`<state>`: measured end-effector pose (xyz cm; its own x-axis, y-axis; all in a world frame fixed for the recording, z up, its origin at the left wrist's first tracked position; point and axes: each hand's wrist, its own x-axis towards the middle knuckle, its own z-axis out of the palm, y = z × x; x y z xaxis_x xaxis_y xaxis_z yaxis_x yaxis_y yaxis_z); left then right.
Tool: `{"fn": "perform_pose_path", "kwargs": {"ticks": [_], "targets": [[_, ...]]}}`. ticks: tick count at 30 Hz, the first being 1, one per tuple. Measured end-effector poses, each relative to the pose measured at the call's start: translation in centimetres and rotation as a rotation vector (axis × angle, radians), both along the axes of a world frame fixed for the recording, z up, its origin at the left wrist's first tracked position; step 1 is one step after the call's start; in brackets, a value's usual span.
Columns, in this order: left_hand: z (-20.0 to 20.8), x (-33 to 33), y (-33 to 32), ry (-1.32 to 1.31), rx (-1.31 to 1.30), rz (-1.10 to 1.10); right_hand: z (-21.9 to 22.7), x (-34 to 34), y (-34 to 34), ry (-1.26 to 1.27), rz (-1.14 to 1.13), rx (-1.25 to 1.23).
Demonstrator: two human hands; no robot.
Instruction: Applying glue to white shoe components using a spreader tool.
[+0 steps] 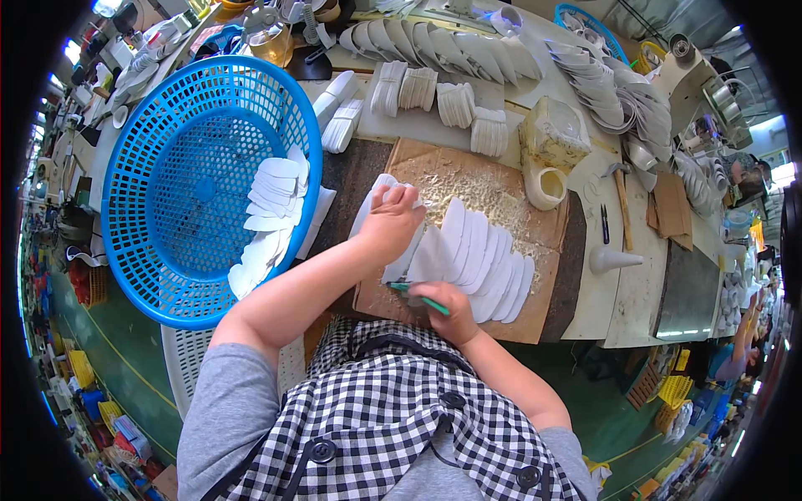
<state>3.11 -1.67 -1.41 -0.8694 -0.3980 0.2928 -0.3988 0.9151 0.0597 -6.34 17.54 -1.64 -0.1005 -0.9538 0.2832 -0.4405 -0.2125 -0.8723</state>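
Note:
On a glue-smeared cardboard sheet (472, 171) lies a fanned row of white, rounded shoe-part pieces (480, 259), overlapping one another. My left hand (393, 219) is closed over white pieces at the left of this row, its fingers bent round their far end. Closer to my body, my right hand (451, 311) grips a slim green brush (434, 304). The brush's tip points left and touches or nearly touches the near end of the leftmost pieces; its bristles are too small to make out.
Left stands a large blue plastic basket (205, 321) with white pieces inside. Behind the cardboard are stacked white bundles (455, 104) and a crusted glue container (547, 188). A hammer (622, 200), a dark pen (605, 224) and a white cone (614, 259) lie right, near a sewing machine (702, 92).

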Motion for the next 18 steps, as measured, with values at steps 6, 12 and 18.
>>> {"fn": "perform_pose_path", "kwargs": {"ticks": [6,12,18], "targets": [[1.1,-1.4,-0.9,-0.256,0.111,-0.076,0.1,0.1,-1.4,-0.042,-0.017,0.006],[6.7,-1.7,-2.0,-0.309,0.665,0.055,1.0,-0.3,-1.6,-0.117,-0.179,0.040],[9.7,-0.6,0.7,0.253,0.372,-0.070,0.1,-3.2,1.3,-0.204,-0.285,0.229]]}}
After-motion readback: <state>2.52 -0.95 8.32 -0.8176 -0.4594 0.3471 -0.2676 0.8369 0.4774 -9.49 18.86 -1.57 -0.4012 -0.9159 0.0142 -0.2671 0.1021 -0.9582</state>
